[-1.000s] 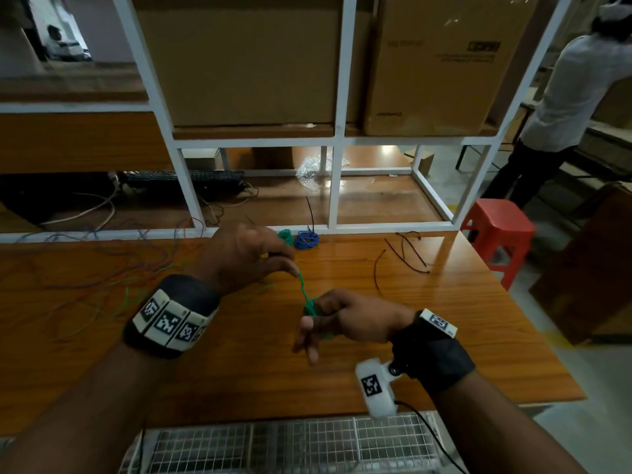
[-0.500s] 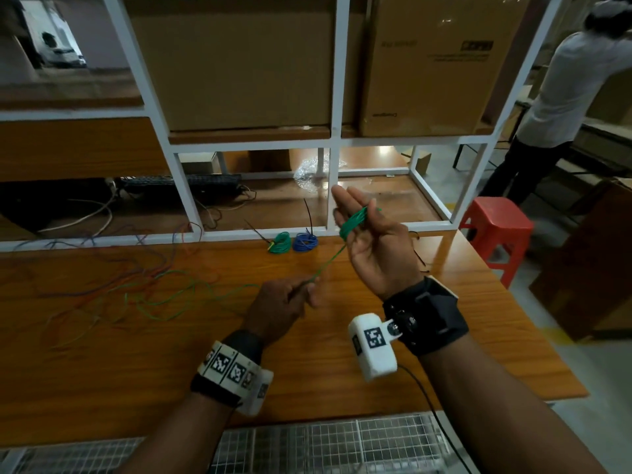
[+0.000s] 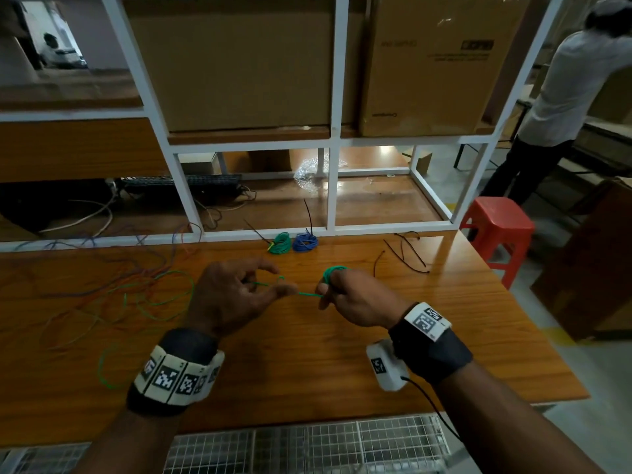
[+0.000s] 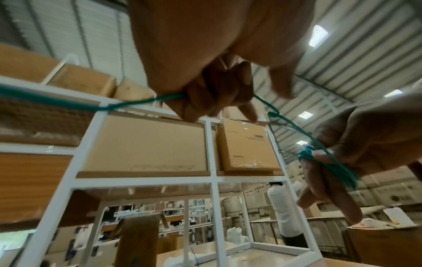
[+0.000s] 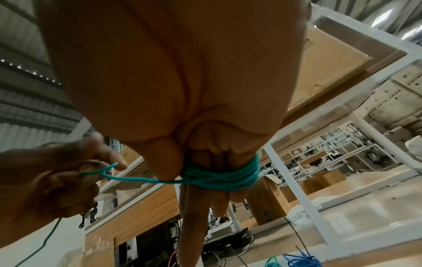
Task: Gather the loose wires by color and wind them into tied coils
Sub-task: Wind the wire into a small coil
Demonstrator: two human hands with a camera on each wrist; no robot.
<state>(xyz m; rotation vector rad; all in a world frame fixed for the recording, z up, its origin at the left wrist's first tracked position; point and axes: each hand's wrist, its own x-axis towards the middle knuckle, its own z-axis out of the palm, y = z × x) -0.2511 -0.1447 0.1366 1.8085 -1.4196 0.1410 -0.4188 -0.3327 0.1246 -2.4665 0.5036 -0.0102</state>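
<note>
Two hands work above the desk [image 3: 307, 354]: the left hand [image 3: 236, 299] pinches a green wire [image 3: 309, 294] between its fingers, while the right hand [image 3: 355, 299] holds that wire's turns wound round its fingers; behind lie green coil [image 3: 281, 243] and blue coil [image 3: 305, 241].

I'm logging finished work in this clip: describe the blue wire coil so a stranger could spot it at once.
Start at the wooden table and go to its far edge, just in front of the white shelf frame. Two small wound coils lie there side by side. The blue coil is the right one, its green twin on its left; unlike the green wire between the hands, nobody holds it.
</note>
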